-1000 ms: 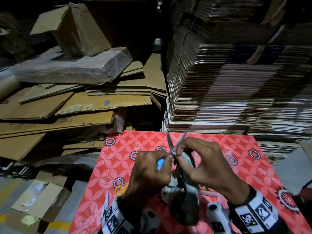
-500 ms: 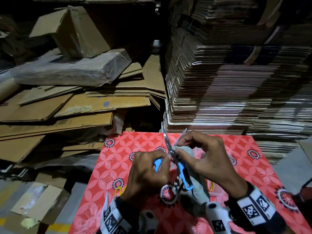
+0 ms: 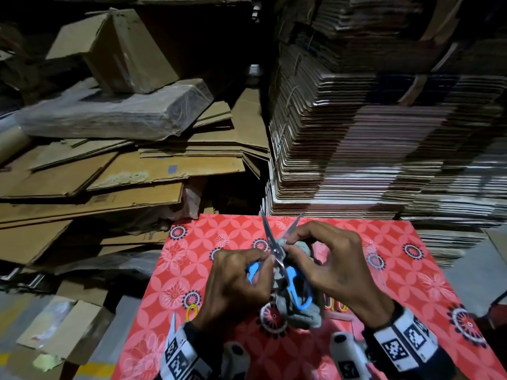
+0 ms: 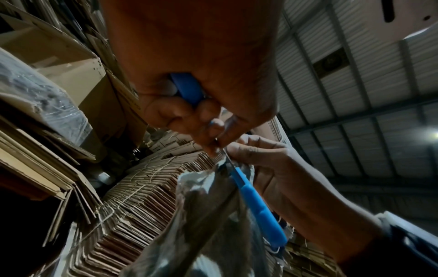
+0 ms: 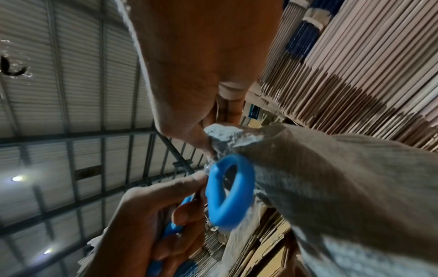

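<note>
Cardboard stacks [image 3: 370, 160] rise behind your red patterned surface [image 3: 181, 272]. Above it you hold one pair of scissors [image 3: 275, 249] and one grey cloth [image 3: 300, 315] — two things, two hands. Your left hand [image 3: 233, 283] grips one of the two blue loops; the other hangs free against the cloth. Your right hand [image 3: 337, 264] pinches the cloth's top beside the pivot — both blades spread apart.

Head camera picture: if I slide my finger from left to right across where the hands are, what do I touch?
Flat cardboard sheets → left hand → scissors → right hand, which pinches the grey cloth → grey floor.
</note>
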A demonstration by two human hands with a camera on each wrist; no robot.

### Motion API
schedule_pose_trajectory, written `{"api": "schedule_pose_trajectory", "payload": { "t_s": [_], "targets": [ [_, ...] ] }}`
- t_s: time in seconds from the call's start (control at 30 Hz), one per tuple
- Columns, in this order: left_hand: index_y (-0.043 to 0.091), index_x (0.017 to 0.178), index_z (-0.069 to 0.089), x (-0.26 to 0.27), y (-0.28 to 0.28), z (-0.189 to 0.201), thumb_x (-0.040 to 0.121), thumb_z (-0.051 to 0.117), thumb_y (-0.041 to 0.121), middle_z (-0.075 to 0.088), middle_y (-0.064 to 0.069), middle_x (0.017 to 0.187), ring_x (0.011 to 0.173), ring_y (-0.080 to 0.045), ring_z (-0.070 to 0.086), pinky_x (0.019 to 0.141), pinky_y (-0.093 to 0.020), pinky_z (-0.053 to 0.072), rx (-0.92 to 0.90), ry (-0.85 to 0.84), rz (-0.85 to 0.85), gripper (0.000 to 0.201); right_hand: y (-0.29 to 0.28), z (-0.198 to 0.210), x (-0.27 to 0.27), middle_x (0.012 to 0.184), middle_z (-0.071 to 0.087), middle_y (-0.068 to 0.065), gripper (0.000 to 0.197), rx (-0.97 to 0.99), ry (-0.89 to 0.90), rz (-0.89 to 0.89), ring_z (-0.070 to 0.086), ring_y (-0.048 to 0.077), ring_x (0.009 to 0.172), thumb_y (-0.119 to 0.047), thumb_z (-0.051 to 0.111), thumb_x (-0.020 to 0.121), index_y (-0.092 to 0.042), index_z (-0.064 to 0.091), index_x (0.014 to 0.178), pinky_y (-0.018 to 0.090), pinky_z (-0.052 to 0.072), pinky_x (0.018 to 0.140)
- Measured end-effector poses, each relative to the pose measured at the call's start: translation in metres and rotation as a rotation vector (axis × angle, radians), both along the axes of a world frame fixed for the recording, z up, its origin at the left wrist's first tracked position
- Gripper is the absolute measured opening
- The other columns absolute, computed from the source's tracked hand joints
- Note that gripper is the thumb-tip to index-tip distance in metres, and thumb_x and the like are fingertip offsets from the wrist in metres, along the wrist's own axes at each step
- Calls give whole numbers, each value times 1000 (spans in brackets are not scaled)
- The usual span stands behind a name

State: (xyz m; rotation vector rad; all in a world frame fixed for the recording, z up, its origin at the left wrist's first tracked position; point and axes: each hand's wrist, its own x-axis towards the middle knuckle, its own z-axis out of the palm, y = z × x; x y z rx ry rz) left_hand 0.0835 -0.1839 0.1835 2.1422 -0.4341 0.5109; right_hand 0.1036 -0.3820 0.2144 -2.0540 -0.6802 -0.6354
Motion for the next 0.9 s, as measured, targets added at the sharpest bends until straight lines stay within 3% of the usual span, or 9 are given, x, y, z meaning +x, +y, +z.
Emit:
{"api": "schedule_pose_trajectory", "payload": {
  "t_s": [0.2, 0.33, 0.43, 0.53, 0.67, 0.77, 0.9],
  "targets": [
    [13, 57, 51, 2, -6, -5, 90, 71, 12, 35, 7, 51, 46, -8, 31, 51, -19, 21, 34, -52, 10, 39, -8, 4, 17, 84, 73, -9, 24, 125, -5, -196, 70, 5, 79, 6, 82, 77, -15, 74, 85, 26, 58, 72],
    [15, 63, 63, 4, -6, -10, 88, 72, 14, 48, 9, 54, 49, -6, 38, 51, -19, 28, 53, -80, 40, 27, 10, -6, -1, 82, 71, -12, 23, 29, 28, -87, 67, 2, 75, 5, 80, 75, -16, 73, 83, 17, 51, 69],
    [13, 66, 68, 3, -9, -16, 90, 71, 16, 61, 5, 58, 50, -11, 52, 50, -30, 43, 48, -80, 46, 24, -3, -6, 17, 80, 73, -10, 25, 94, 47, -133, 68, 4, 72, 7, 82, 74, -15, 74, 83, 22, 55, 67],
    [12, 66, 68, 6, -10, -18, 91, 70, 17, 62, 4, 58, 50, -15, 54, 49, -37, 43, 45, -92, 57, 25, -4, -6, 23, 81, 73, -10, 26, 125, 21, -211, 69, 6, 73, 7, 82, 74, -16, 74, 84, 28, 58, 68],
    [13, 63, 64, 7, -7, -20, 90, 70, 15, 54, 2, 54, 48, -16, 46, 48, -38, 38, 63, -92, 69, 28, 13, -14, -1, 80, 71, -13, 26, 45, 68, -105, 68, 2, 74, 6, 82, 74, -17, 74, 82, 16, 51, 68],
    [14, 65, 67, 5, -9, -20, 89, 72, 14, 58, 5, 55, 48, -13, 47, 47, -31, 39, 45, -83, 59, 24, 0, -10, 13, 80, 73, -14, 23, 93, 111, -107, 69, 3, 73, 3, 84, 76, -16, 75, 83, 23, 56, 68],
    [14, 65, 68, 6, -11, -14, 88, 73, 13, 52, 9, 53, 48, -5, 36, 51, -17, 26, 36, -74, 48, 24, -6, -4, 24, 82, 74, -10, 22, 127, 57, -222, 70, 6, 76, 3, 82, 77, -15, 74, 85, 27, 59, 70]
  ]
}}
